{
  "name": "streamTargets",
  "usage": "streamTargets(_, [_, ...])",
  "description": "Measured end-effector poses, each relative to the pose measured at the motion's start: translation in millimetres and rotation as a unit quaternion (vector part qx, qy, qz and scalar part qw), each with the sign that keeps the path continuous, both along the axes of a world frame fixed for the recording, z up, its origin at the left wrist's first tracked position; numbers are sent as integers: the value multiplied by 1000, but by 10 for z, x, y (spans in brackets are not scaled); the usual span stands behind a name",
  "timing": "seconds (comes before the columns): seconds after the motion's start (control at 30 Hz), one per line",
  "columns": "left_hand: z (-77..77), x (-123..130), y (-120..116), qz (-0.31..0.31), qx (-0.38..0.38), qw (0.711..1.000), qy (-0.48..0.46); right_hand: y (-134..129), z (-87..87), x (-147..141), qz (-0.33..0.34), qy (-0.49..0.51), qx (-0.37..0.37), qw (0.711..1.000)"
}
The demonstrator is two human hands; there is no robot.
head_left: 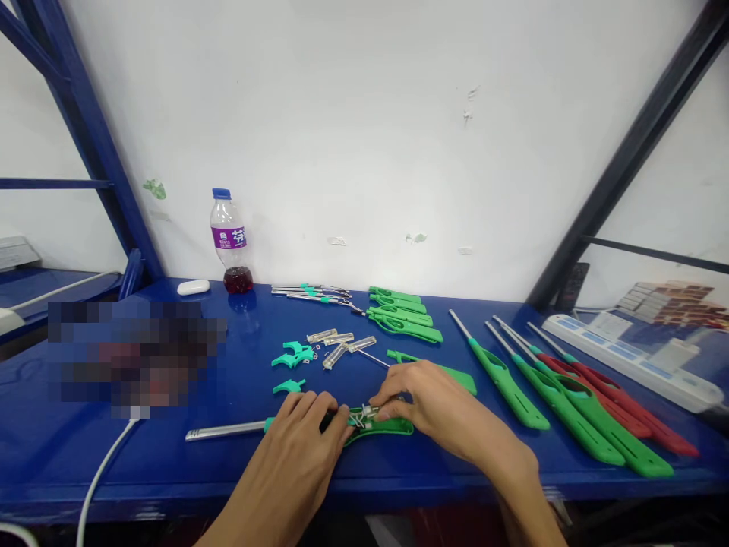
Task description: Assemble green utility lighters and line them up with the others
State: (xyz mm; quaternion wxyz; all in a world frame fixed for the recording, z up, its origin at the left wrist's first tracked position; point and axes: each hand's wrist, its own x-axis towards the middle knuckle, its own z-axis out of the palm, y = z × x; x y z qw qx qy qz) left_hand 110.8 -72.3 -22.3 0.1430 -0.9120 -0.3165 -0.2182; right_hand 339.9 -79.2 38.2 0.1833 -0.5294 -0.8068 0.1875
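A half-open green long-nosed lighter lies near the table's front edge, its metal tube pointing left. Over its front part, my left hand presses down with bent fingers, gripping the lighter. My right hand has thumb and finger closed in a pinch at small whitish parts in the shell; exactly what is pinched is partly hidden. Behind the hands lie teal triggers, several clear fuel tanks and a loose green shell half, partly covered by my right hand.
Metal tubes with wires and green shell halves lie along the wall. Green lighters and red lighters lie at right beside a white power strip. A bottle and white case stand back left; a white cable crosses the left.
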Motion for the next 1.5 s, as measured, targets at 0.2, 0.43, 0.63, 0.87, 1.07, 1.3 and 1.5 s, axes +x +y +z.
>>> streamTargets(0.2, [37, -16, -6, -9, -45, 998, -33, -26, 20, -18, 1, -4, -5, 1000])
streamTargets(0.43, [-17, -91, 90, -9, -86, 993, -84, -36, -10, -12, 8, -10, -24, 1000])
streamTargets(0.63, [-113, -93, 114, 6, -90, 990, -110, -30, -28, -34, 6, -2, -26, 1000])
streamTargets(0.87, [-80, -66, 94, -10, -83, 988, -131, -22, -31, -27, 7, -5, -39, 999])
streamTargets(1.07, [-46, -62, 81, -3, -85, 986, -142, -21, 5, -13, 15, -11, -46, 999])
streamTargets(1.3, [-46, -77, 98, -9, -87, 986, -140, -26, -14, -1, 18, -19, -39, 999])
streamTargets(1.5, [-71, -73, 90, -2, -108, 984, -141, -27, -5, 11, 30, -28, -16, 999])
